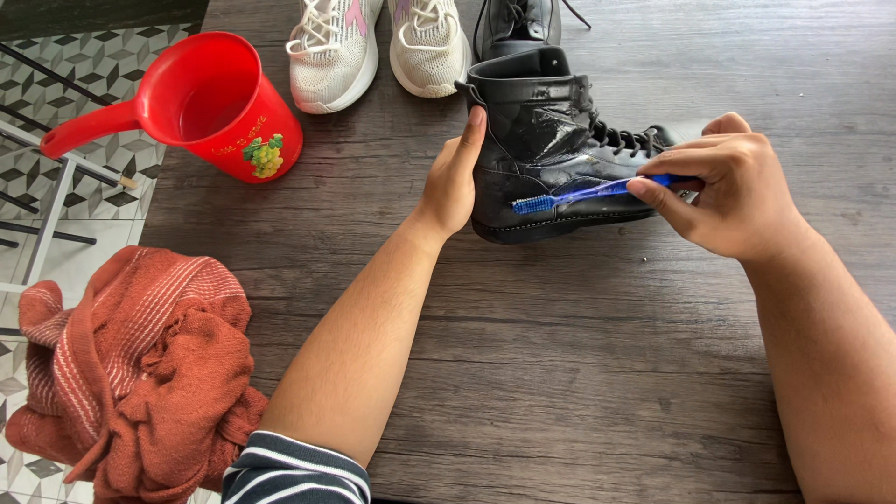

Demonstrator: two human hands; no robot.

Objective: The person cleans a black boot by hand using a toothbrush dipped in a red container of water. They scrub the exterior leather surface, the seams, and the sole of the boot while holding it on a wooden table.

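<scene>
Both forearms bare, no watch/rings seen. Left arm has a pushed-up sleeve (297, 469) near the elbow: dark navy w/ thin white stripes. Right arm's sleeve is out of frame.

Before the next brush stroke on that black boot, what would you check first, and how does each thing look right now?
1. Black boot steadied: ok, the left hand presses against its heel.
2. Blue toothbrush gripped: ok, the right hand pinches its handle.
3. Bristles on the leather: ok, the brush head lies against the boot's lower side near the sole.
4. Water in the red dipper: cannot tell, its inside is in shadow.
5. Rust-coloured towel ready: ok, bunched at the wooden surface's left edge.
6. White sneakers apart from the boot: ok, though close behind it.
</scene>
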